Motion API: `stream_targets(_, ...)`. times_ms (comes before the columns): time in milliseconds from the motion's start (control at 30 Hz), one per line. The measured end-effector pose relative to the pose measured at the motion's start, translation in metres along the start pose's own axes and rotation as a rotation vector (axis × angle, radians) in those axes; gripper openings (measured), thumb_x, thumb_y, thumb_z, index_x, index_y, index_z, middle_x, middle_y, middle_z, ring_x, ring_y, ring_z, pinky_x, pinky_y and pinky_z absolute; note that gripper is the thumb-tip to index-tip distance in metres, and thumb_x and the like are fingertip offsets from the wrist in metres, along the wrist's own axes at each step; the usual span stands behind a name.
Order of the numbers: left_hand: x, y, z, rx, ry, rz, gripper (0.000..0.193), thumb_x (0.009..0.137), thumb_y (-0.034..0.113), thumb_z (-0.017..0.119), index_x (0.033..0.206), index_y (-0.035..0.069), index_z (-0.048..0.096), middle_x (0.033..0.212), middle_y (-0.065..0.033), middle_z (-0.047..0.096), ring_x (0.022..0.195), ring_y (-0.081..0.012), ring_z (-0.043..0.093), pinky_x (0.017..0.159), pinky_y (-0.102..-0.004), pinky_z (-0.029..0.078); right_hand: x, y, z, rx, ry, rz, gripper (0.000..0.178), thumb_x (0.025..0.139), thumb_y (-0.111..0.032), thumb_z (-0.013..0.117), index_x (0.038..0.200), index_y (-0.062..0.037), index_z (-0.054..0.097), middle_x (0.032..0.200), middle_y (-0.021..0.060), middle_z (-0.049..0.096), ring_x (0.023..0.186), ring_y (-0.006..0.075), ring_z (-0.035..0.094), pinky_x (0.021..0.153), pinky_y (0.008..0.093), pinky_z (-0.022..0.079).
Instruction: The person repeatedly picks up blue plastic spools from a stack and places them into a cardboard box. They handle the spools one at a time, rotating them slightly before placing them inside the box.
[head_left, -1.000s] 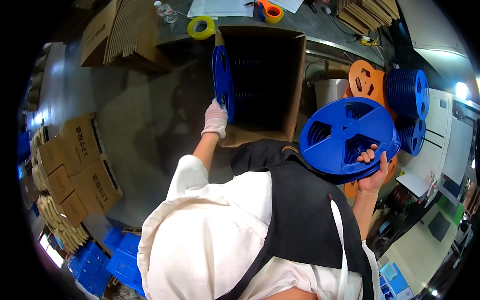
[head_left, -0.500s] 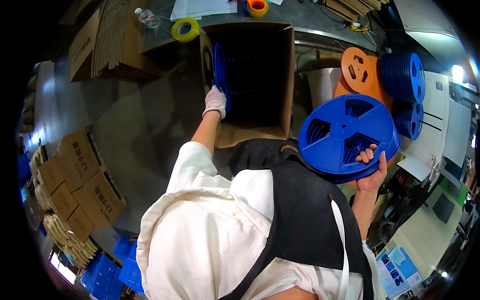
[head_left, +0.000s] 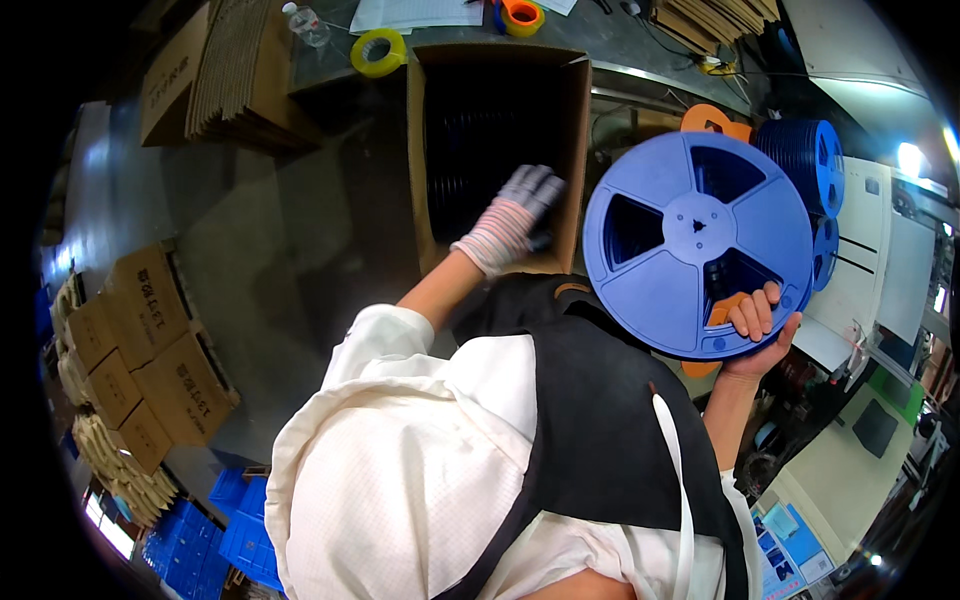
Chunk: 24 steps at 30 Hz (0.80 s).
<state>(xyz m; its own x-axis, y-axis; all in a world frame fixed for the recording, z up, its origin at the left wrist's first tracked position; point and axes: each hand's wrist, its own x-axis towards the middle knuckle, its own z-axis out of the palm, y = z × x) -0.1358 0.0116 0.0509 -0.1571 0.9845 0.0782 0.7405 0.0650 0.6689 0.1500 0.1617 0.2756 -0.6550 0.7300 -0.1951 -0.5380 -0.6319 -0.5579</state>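
Note:
My right hand, bare, is closed round the lower right rim of a blue plastic reel, its fingers hooked through one of the cut-outs. More blue reel edges show through the cut-outs behind the front face, so it looks like a stack. My left hand, in a striped knit glove with grey fingertips, is over the mouth of an open cardboard box. Its fingers are stretched out and slightly blurred, with nothing seen in them. Inside the dark box, faint rows of reel edges show; the rest is lost in shadow.
Behind the box is a grey table with yellow tape and a bottle. Flattened cartons stand at the left; closed cartons are stacked farther down. Orange and blue reels stand at the right.
My left hand has left the blue reel at the box's left wall and swung right across the opening. The reels in my right hand have tilted to face upward more.

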Motion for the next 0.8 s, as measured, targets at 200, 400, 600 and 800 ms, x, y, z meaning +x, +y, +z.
stream_targets(200,0.017,0.067,-0.047,0.178,0.013,0.534,0.056,0.073,0.013,0.066,0.128,0.016,0.053,0.124,-0.0107,0.058,0.125,-0.033,0.049,0.112,-0.0546,0.029,0.003,-0.008,-0.008,0.112,-0.157,0.108,0.037,0.091,-0.038,0.064,0.097,-0.0079,0.044,0.063,-0.0036,0.041,0.051,0.0076,0.041,0.055,0.0248,0.035)
stream_targets(400,0.015,0.055,-0.051,0.217,0.03,0.607,0.03,0.076,0.012,0.06,0.106,0.009,0.06,0.116,-0.012,0.061,0.121,-0.0324,0.053,0.108,-0.0522,0.037,0.016,-0.001,-0.026,0.115,-0.303,0.129,0.04,0.091,-0.042,0.063,0.097,-0.007,0.046,0.06,-0.0039,0.044,0.05,0.0074,0.045,0.052,0.0241,0.038)
stream_targets(600,0.007,0.064,-0.05,0.293,0.065,0.481,0.023,0.078,0.012,0.059,0.1,0.004,0.059,0.126,-0.022,0.056,0.118,-0.0401,0.055,0.097,-0.0496,0.048,0.015,-0.002,-0.036,0.15,-0.312,0.097,0.047,0.091,-0.045,0.063,0.105,-0.003,0.048,0.062,-0.0028,0.043,0.055,0.0084,0.046,0.054,0.0267,0.038)
stream_targets(800,-0.012,0.057,-0.039,-0.807,-0.056,0.046,0.024,0.083,-0.001,0.061,0.106,0.004,0.063,0.119,-0.0167,0.063,0.113,-0.0325,0.06,0.094,-0.037,0.05,0.02,-0.002,-0.01,-0.211,0.293,-0.097,0.063,0.09,-0.046,0.062,0.13,-0.0001,0.045,0.103,0.007,0.058,0.081,0.0172,0.055,0.075,0.0309,0.048)
